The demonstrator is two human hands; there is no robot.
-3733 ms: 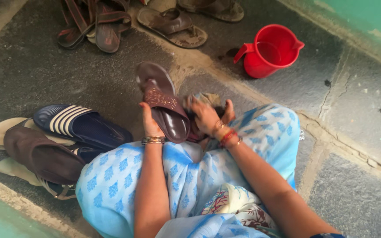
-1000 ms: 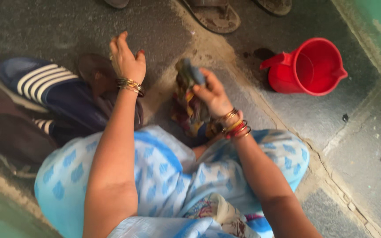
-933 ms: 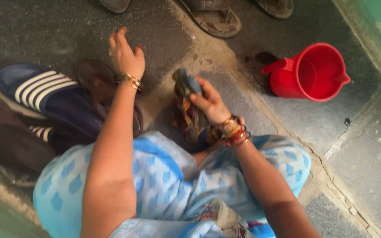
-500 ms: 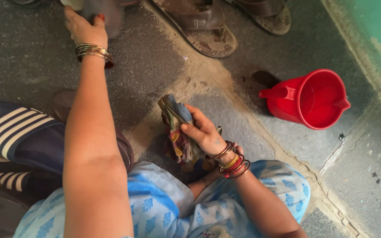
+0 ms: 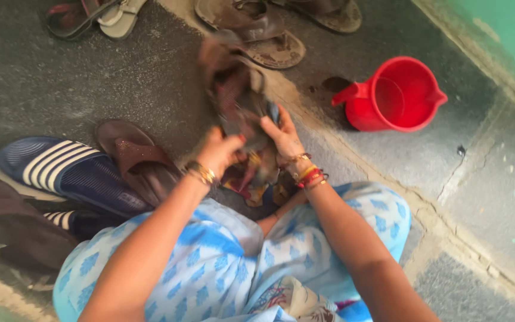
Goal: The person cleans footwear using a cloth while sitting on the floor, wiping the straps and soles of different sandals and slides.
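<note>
1. As the head camera looks down, the left hand [image 5: 219,152] is closed around the heel end of a brown sandal [image 5: 233,89], which is lifted off the floor in front of the knees and blurred by motion.
2. The right hand [image 5: 282,136] presses against the same sandal with its fingers folded over a multicoloured rag [image 5: 251,176], which bunches below both hands; so both hands are clamped, one on the shoe and one on the cloth.
3. To wipe it well, I judge that the left hand should hold the sandal firm and tilted so the strap and footbed face up, while the cloth works along the sole in short strokes and into the strap seams.
4. Just left of the hands a dark brown sandal [image 5: 138,158] lies on the floor, touching a navy slide with white stripes [image 5: 73,173].
5. More worn sandals [image 5: 257,30] sit at the top, and a red plastic jug [image 5: 397,95] stands well to the right.
6. The floor [image 5: 55,83] is rough grey stone slabs with sandy, cracked joints, and a green painted wall [image 5: 508,30] borders the right edge.
</note>
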